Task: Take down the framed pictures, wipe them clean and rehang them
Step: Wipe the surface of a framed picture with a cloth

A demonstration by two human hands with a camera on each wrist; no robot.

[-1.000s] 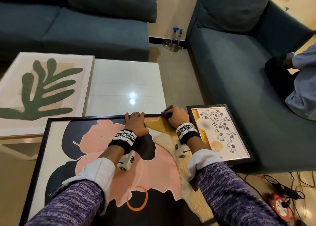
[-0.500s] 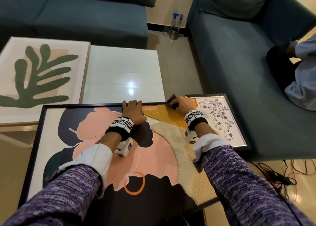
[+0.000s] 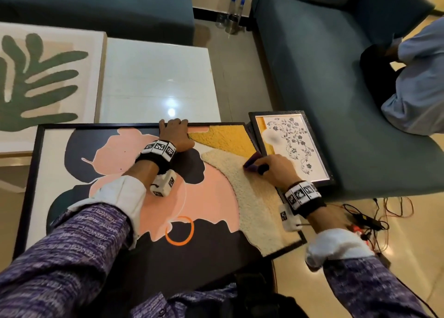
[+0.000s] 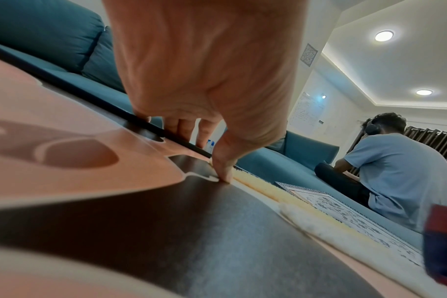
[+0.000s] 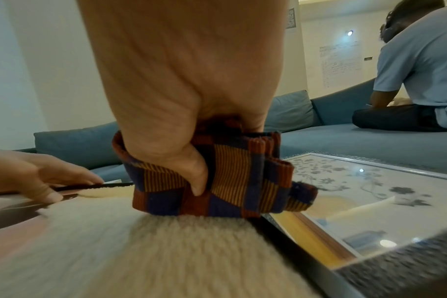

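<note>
Picture [image 3: 134, 187], the large black-framed abstract in pink, black, yellow and cream tufting, is lying face up across the person's lap, its far edge reaching the near edge of the white table [image 3: 156, 77]. Left hand [image 3: 176, 135] is gripping that far edge, fingers hooking over the black frame and thumb pressing on the face. Right hand [image 3: 271, 169] is clutching a folded cloth [image 5: 232, 181], striped in navy, orange and rust, thumb curling over it, and is pressing it onto the cream tufted patch at the picture's right edge.

Just beside that edge, a small floral print [image 3: 292, 147] in a dark speckled frame is lying on the front edge of the blue sofa [image 3: 324, 89]; its central text is blurred and unreadable. A leaf print [image 3: 40, 82] in a pale frame is lying on the table's left side. Two spray bottles [image 3: 231, 14] are standing on the floor in the corner between the sofas. Another person [image 3: 418, 86] in light blue is sitting on the sofa. A QR-code sheet [image 4: 308, 54] is hanging on the wall; nearby wall writing is too small to read. Cables [image 3: 365, 219] are lying on the floor.
</note>
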